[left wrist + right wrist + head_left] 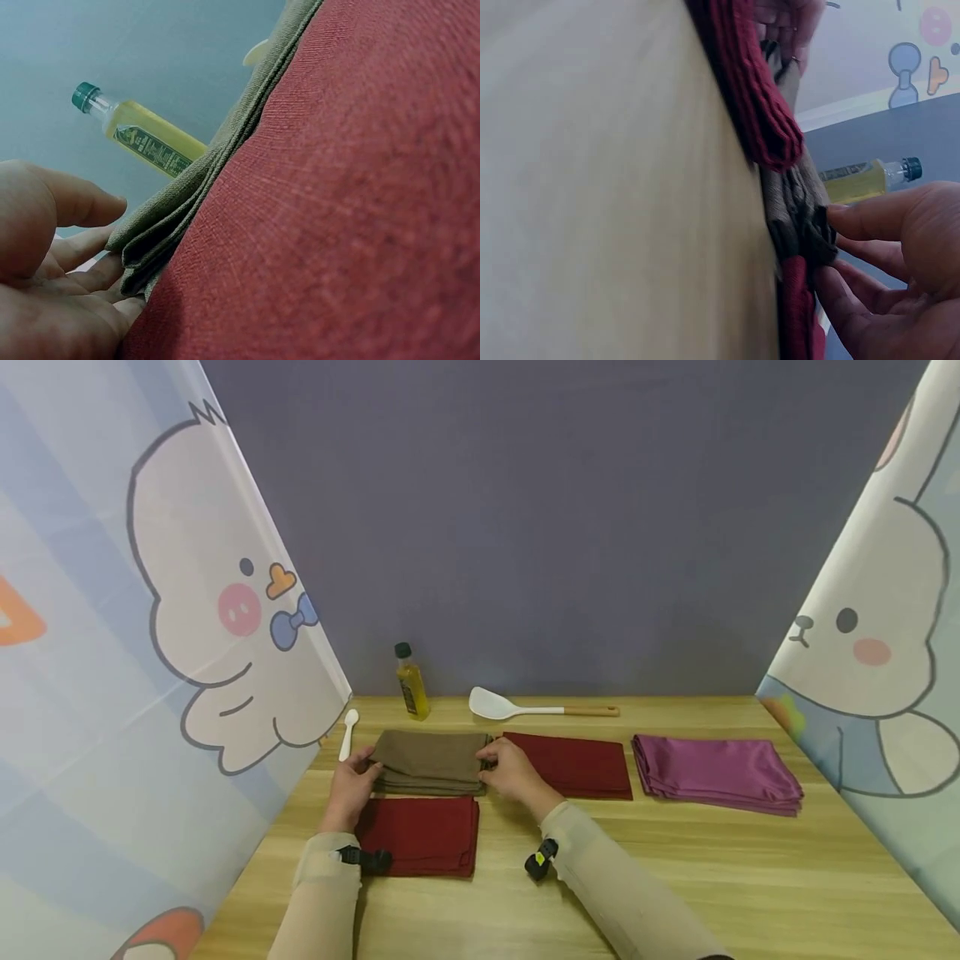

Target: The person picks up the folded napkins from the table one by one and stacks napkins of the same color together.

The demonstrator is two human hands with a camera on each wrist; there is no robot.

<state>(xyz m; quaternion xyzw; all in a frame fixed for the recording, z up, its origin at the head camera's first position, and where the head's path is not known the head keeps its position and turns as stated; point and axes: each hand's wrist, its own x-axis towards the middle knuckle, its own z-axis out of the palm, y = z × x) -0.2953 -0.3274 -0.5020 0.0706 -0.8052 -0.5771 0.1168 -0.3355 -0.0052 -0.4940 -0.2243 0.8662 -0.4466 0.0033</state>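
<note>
A folded olive-brown cloth (431, 756) lies between my two hands in the head view. My left hand (351, 785) grips its left end; in the left wrist view the thumb (82, 201) is above the layered folds and the fingers are around and under their edge. At the opposite end, my right hand (513, 770) pinches the cloth's corner, thumb and fingertips on either side of the layers (810, 232). A folded dark red cloth (420, 835) lies just in front, partly under my left wrist. Another folded red cloth (573, 766) is beside my right hand.
Farther right lies a folded purple satin cloth (716, 772). Along the back are an oil bottle (412, 683) with a green cap and a white spatula (495, 704) with a wooden handle. A small white spoon (348, 735) is at the left, near the printed curtain (225, 827).
</note>
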